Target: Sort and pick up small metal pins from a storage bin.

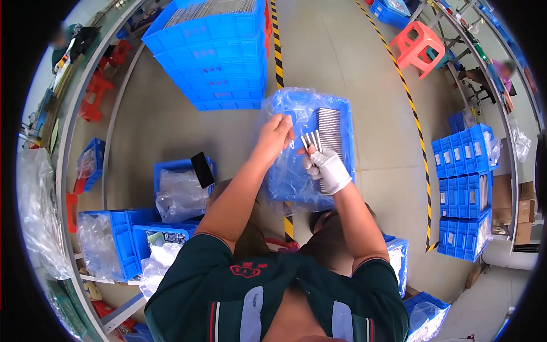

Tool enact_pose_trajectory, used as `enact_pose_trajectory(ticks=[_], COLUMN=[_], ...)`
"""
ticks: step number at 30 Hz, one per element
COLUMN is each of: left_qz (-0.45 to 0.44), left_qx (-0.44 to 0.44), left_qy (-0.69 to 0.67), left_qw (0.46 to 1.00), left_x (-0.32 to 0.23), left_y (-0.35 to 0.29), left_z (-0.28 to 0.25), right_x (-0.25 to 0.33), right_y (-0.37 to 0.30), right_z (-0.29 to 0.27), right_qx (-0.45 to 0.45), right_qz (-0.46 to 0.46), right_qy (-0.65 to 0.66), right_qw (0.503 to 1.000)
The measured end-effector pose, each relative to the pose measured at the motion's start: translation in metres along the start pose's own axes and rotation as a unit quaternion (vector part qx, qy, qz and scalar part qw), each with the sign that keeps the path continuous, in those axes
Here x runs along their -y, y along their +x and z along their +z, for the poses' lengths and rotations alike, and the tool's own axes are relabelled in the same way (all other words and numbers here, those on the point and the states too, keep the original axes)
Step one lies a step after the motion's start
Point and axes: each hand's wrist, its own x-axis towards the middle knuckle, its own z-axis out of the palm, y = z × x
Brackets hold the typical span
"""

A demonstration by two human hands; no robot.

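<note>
Several short, shiny metal rods stick up from my right hand, which wears a white glove and is closed around their lower ends. My left hand, bare, is to the left of them with its fingers curled into a pinch; a small pale bit shows at the fingertips, too small to name. Both hands are over a blue plastic crate lined with a clear plastic bag. A neat row of similar metal rods lies along the crate's right side, partly hidden by my right hand.
Beyond on the left rises a stack of blue crates, the top one full of rods. A black phone rests on a crate with plastic bags. More stacked crates and a red stool stand right. Benches flank both sides.
</note>
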Motion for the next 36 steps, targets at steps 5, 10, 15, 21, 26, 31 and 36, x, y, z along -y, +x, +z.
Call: enact_pose_trajectory(ticks=[5, 10, 15, 21, 26, 31, 36], left_qz=[-0.068, -0.093, -0.094, -0.100, -0.099, -0.048, -0.059], left_qx=[0.063, 0.083, 0.093, 0.116, 0.128, 0.070, 0.086], left_qy=[-0.143, -0.217, -0.237, -0.258, -0.271, -0.158, -0.110], left_qw=[0.985, 0.968, 0.962, 0.954, 0.949, 0.984, 0.988], left_x=[-0.002, 0.000, 0.000, -0.001, 0.004, 0.004, 0.003], left_y=[-0.012, -0.013, -0.017, -0.021, -0.020, -0.020, -0.021], left_z=[0.005, 0.004, 0.005, 0.007, 0.005, 0.003, -0.001], right_x=[0.009, 0.009, 0.004, 0.003, 0.002, 0.003, 0.001], right_y=[-0.001, 0.000, 0.003, -0.001, 0.000, 0.000, 0.002], right_z=[-0.004, 0.000, -0.002, 0.007, 0.005, 0.004, 0.001], right_qx=[-0.043, -0.068, -0.130, -0.181, -0.191, -0.214, -0.196], right_qz=[-0.068, -0.103, -0.146, -0.216, -0.239, -0.271, -0.276], right_qy=[0.022, -0.023, -0.096, -0.237, -0.265, -0.318, -0.284], right_qw=[0.997, 0.992, 0.976, 0.930, 0.914, 0.883, 0.897])
